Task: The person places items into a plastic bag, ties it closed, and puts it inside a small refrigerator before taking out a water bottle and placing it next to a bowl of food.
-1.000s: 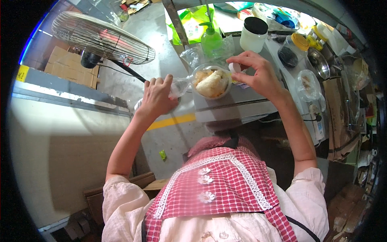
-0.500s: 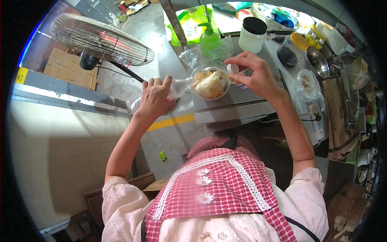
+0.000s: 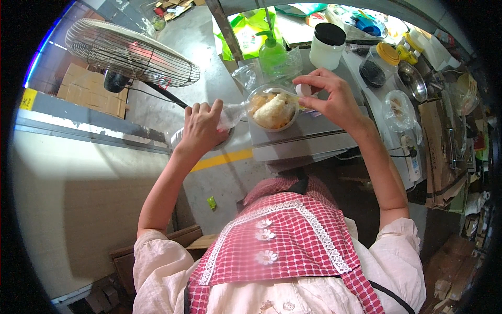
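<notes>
A clear plastic bowl (image 3: 273,110) holding pale yellow and orange food sits on a grey metal machine (image 3: 303,137). My left hand (image 3: 201,128) grips a clear plastic piece (image 3: 230,116) that reaches the bowl's left rim. My right hand (image 3: 332,98) is at the bowl's right rim and pinches a small white piece (image 3: 303,90) between thumb and fingers.
Behind the bowl stand a green pump bottle (image 3: 272,52), a white jar with a black lid (image 3: 327,46) and a jar with a yellow lid (image 3: 380,65). A standing fan (image 3: 130,55) and cardboard boxes (image 3: 91,90) are at the left. A yellow line (image 3: 219,159) marks the floor.
My right hand has shifted slightly along the bowl's right rim with the small white piece. The left hand stays put on the plastic.
</notes>
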`<state>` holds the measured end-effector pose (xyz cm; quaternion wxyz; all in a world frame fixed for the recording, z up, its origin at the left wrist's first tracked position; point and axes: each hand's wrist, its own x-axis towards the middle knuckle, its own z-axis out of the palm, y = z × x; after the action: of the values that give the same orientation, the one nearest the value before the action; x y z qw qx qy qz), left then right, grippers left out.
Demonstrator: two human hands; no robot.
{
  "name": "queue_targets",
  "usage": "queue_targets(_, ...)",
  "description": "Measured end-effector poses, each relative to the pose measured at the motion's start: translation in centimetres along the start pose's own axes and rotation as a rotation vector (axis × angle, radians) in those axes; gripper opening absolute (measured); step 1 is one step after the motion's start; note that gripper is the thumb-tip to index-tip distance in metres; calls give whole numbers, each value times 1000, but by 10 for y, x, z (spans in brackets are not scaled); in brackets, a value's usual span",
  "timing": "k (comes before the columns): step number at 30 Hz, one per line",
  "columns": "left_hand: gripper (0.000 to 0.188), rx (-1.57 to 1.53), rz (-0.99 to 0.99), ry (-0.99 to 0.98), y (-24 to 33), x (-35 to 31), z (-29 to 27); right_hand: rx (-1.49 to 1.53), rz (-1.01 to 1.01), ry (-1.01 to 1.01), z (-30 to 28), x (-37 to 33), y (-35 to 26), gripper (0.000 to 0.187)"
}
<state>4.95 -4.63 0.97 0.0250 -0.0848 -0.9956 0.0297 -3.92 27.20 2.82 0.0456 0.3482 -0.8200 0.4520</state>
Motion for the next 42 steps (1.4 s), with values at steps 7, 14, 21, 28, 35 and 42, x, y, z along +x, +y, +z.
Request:
queue_targets(7,68,20,2,13,0,-2,0,24,60,-9,1,-1,-3,37)
queue_targets(14,70,8,-5,10,1,-3,-2,45,57,-9,0,-1,-4,37)
queue_targets(21,71,21,-14,14,1,-5,0,-7,9,9,0,-3,-2,34)
queue_targets(28,71,23,-26,16,2,-5,0,-4,32,-6,-2,-4,-2,35)
queue_targets(35,71,41,-24,17,3,-4,-1,-16,43,-1,-2,-5,-2,35)
queue_targets(42,74,-56,-72,20,4,-6,4,5,81,20,-4,-4,-3,37)
